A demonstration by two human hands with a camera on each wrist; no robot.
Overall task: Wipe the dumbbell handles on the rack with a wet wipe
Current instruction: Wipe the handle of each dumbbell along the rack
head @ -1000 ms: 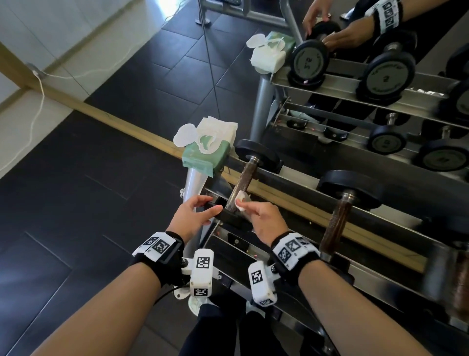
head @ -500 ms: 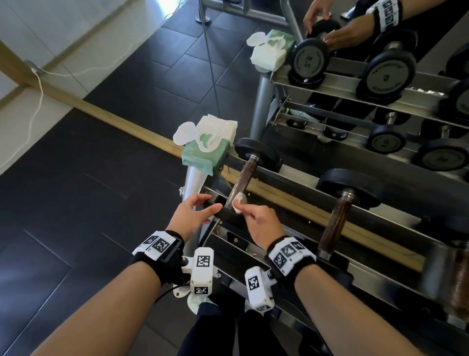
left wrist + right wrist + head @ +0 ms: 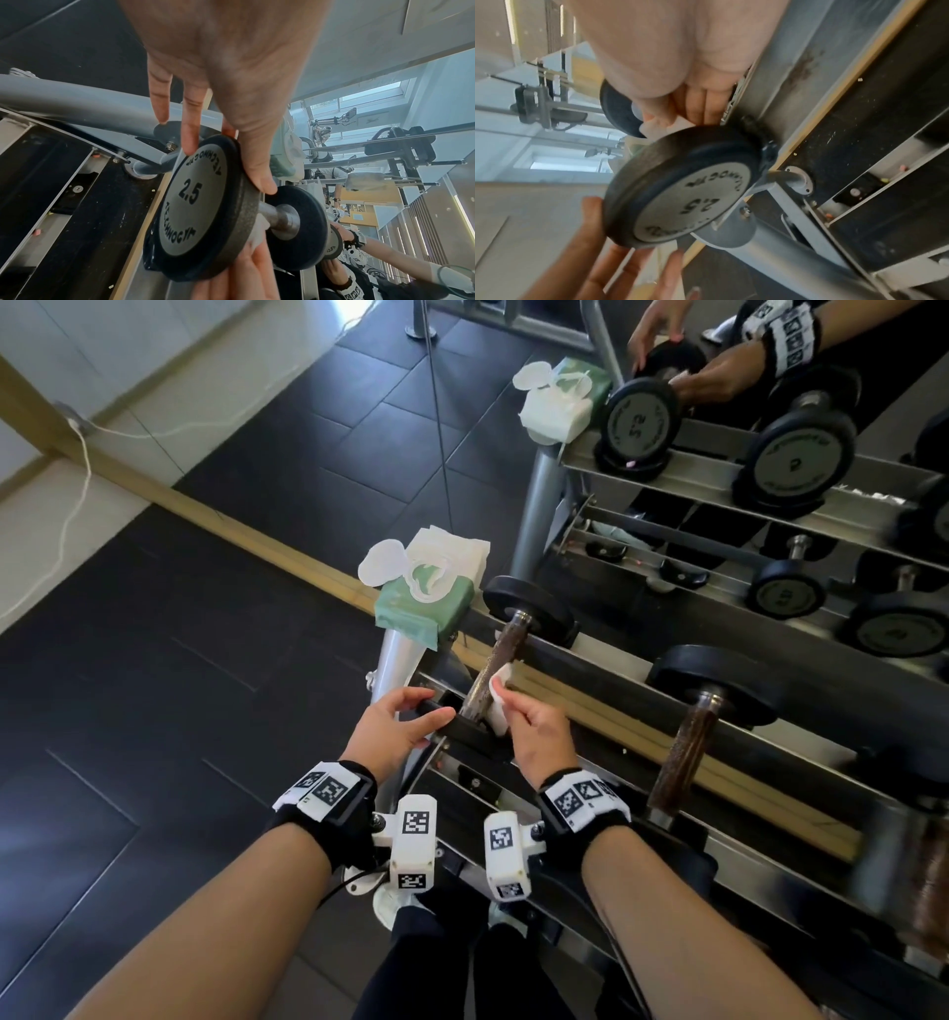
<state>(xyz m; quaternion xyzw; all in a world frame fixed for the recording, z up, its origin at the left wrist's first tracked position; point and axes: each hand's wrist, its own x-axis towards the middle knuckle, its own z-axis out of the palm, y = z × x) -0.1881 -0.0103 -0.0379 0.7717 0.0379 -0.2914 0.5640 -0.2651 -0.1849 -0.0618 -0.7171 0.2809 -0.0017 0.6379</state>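
Note:
A 2.5 dumbbell lies on the rack's left end, its dark knurled handle (image 3: 495, 654) running away from me. My left hand (image 3: 405, 721) grips the rim of its near end plate (image 3: 200, 203), thumb on one side and fingers (image 3: 190, 132) on the other. My right hand (image 3: 529, 721) pinches a white wet wipe (image 3: 499, 693) against the near part of the handle, right beside that plate. The wipe (image 3: 659, 123) shows under my right fingers (image 3: 700, 105) behind the plate (image 3: 680, 186). Only the far, bare part of the handle (image 3: 279, 218) is visible in the left wrist view.
A green pack of wet wipes (image 3: 426, 608) with its lid open sits on the rack post, left of the dumbbell's far plate (image 3: 531, 613). A second dumbbell (image 3: 685, 752) lies to the right on the steel rack (image 3: 590, 670). A mirror behind reflects the rack and hands.
My right hand has nudged the wipe a little farther up the handle. The left hand has kept its hold on the end plate.

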